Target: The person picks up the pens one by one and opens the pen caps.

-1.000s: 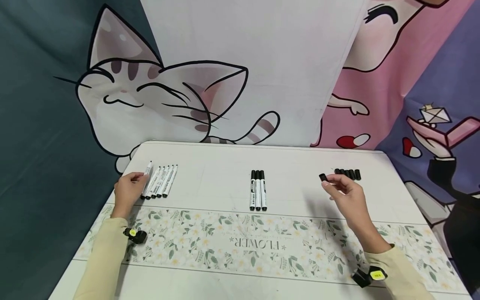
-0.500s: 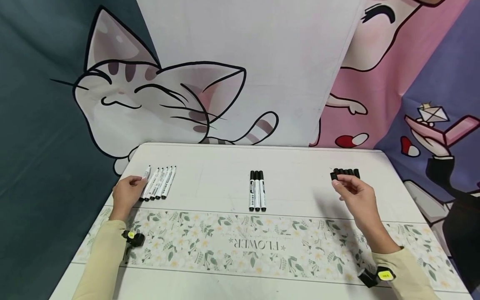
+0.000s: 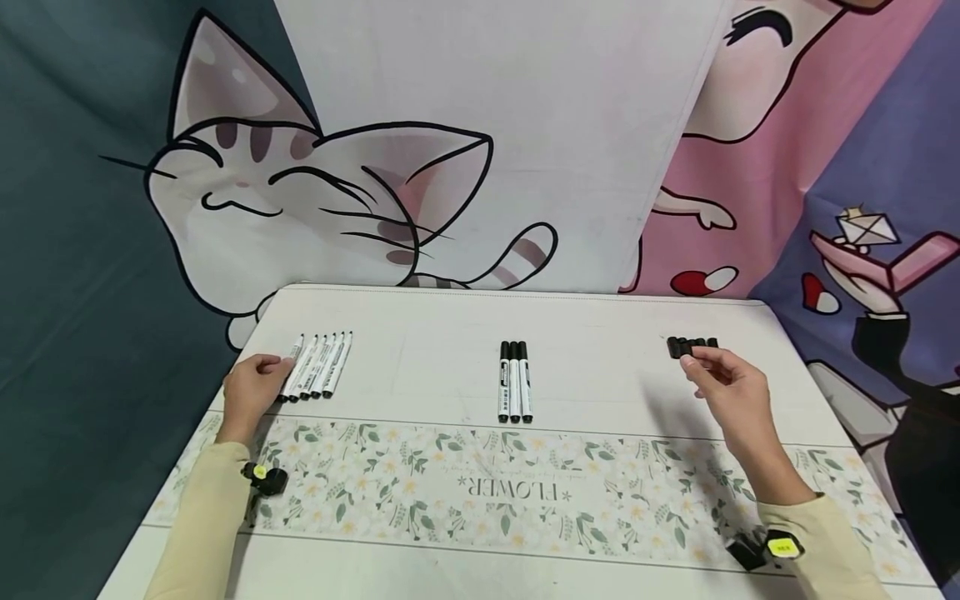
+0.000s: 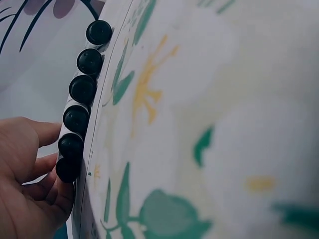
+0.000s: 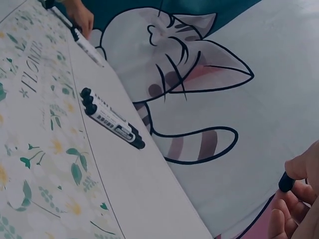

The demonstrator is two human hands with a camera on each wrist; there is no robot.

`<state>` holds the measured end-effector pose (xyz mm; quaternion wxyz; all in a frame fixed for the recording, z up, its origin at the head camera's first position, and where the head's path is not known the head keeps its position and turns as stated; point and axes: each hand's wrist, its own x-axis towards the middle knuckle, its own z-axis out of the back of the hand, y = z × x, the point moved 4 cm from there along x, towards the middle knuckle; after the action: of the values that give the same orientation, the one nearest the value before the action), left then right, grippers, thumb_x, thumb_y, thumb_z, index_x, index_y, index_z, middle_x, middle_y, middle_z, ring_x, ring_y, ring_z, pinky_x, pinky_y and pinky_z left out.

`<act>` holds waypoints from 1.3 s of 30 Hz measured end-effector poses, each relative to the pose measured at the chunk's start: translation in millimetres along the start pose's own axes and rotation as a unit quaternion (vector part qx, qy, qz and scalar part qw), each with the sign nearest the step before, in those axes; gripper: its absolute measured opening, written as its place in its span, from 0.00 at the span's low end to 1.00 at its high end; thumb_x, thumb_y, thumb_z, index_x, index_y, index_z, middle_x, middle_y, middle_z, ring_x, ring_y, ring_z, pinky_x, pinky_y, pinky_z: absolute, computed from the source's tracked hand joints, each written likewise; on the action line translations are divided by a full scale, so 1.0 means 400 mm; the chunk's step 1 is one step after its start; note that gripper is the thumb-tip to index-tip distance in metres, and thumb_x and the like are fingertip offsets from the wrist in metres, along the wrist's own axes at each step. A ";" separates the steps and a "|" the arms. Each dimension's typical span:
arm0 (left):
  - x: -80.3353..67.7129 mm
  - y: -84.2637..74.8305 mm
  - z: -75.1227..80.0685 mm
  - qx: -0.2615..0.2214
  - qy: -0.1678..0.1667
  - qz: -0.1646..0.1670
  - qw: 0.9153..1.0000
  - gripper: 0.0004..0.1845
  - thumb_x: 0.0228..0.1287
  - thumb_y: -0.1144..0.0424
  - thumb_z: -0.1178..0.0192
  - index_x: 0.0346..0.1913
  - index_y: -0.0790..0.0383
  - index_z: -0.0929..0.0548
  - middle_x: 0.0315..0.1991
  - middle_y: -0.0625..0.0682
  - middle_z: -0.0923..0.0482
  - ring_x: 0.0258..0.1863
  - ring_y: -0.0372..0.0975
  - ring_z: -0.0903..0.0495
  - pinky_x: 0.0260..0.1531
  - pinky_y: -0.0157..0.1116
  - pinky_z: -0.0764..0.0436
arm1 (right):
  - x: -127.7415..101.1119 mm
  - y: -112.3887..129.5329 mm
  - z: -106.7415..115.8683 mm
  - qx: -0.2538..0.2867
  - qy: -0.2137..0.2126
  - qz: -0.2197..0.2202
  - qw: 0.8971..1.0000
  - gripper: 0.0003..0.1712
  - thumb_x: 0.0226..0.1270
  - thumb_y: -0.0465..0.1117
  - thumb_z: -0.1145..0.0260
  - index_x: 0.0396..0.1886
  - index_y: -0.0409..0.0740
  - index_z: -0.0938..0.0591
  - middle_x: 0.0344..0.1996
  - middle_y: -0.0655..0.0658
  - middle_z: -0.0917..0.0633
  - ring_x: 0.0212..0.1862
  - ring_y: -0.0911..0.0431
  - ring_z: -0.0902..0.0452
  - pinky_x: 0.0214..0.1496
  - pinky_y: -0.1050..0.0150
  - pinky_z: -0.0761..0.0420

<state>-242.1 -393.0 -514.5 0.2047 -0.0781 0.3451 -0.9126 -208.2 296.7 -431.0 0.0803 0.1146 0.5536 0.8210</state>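
The table carries a smooth, matt white covering that looks like wipeable plastic sheet, printed along its near edge with a flat floral band. Near the left edge, the uncapped markers have slightly glossy white plastic barrels with paper-like printed labels; their black end plugs shine softly. The capped markers at the middle share that finish. The loose caps near the right edge look like black matt plastic. Behind the far edge hangs a printed cloth backdrop, matt and faintly creased.
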 end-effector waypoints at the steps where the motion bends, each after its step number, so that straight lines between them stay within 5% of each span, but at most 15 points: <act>1: -0.002 -0.002 0.001 0.000 -0.001 0.002 1.000 0.30 0.75 0.44 0.45 0.61 0.69 0.20 0.52 0.66 0.19 0.48 0.56 0.20 0.44 0.50 0.21 | 0.001 0.001 0.004 -0.002 -0.001 0.000 1.000 0.17 0.73 0.47 0.31 0.54 0.41 0.17 0.35 0.65 0.16 0.37 0.67 0.21 0.33 0.75 0.21; 6: -0.017 -0.031 0.011 -0.012 -0.041 -0.017 0.999 0.28 0.77 0.47 0.47 0.61 0.69 0.20 0.48 0.65 0.19 0.45 0.54 0.21 0.44 0.49 0.25 | 0.012 0.004 0.030 -0.014 -0.012 0.001 1.000 0.15 0.73 0.47 0.31 0.53 0.45 0.17 0.35 0.66 0.16 0.37 0.68 0.21 0.33 0.76 0.21; 13: -0.059 -0.109 0.001 -0.050 -0.103 -0.106 0.988 0.21 0.76 0.53 0.43 0.59 0.66 0.17 0.45 0.59 0.16 0.42 0.43 0.22 0.41 0.35 0.27 | 0.049 0.002 0.074 -0.013 -0.037 -0.003 0.999 0.07 0.72 0.45 0.31 0.47 0.53 0.17 0.32 0.66 0.17 0.35 0.69 0.22 0.31 0.78 0.23; 20: -0.112 -0.167 -0.031 -0.086 -0.063 -0.149 0.983 0.20 0.75 0.54 0.40 0.60 0.64 0.18 0.45 0.55 0.15 0.41 0.35 0.23 0.40 0.24 0.27 | 0.096 -0.036 0.100 0.038 -0.035 -0.028 0.998 0.06 0.71 0.44 0.30 0.44 0.55 0.17 0.30 0.65 0.14 0.32 0.69 0.20 0.30 0.77 0.21; 29: -0.194 -0.247 -0.071 -0.117 -0.017 -0.201 0.972 0.18 0.75 0.55 0.38 0.60 0.62 0.18 0.46 0.53 0.16 0.43 0.36 0.22 0.42 0.25 0.25 | 0.153 -0.097 0.137 0.101 -0.048 -0.078 0.991 0.06 0.69 0.45 0.27 0.42 0.54 0.16 0.26 0.66 0.13 0.29 0.69 0.18 0.28 0.76 0.21; 34: -0.232 -0.283 -0.085 -0.122 0.011 -0.243 0.962 0.18 0.74 0.59 0.37 0.60 0.64 0.18 0.48 0.54 0.15 0.45 0.40 0.20 0.44 0.29 0.22 | 0.176 -0.132 0.148 0.102 -0.051 -0.112 0.987 0.09 0.67 0.46 0.26 0.43 0.52 0.17 0.25 0.66 0.13 0.28 0.69 0.18 0.28 0.75 0.21; 39: -0.260 -0.307 -0.101 -0.133 0.031 -0.269 0.953 0.16 0.72 0.61 0.35 0.58 0.64 0.17 0.47 0.53 0.15 0.44 0.39 0.19 0.44 0.36 0.20 | 0.196 -0.178 0.157 0.044 -0.051 -0.159 0.985 0.12 0.67 0.51 0.26 0.44 0.55 0.19 0.23 0.69 0.14 0.28 0.70 0.19 0.29 0.74 0.20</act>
<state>-198.6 -241.2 -463.8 -0.0711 -0.1664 0.4359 -0.8816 -265.6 399.5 -466.5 0.2323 0.0703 0.5955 0.7658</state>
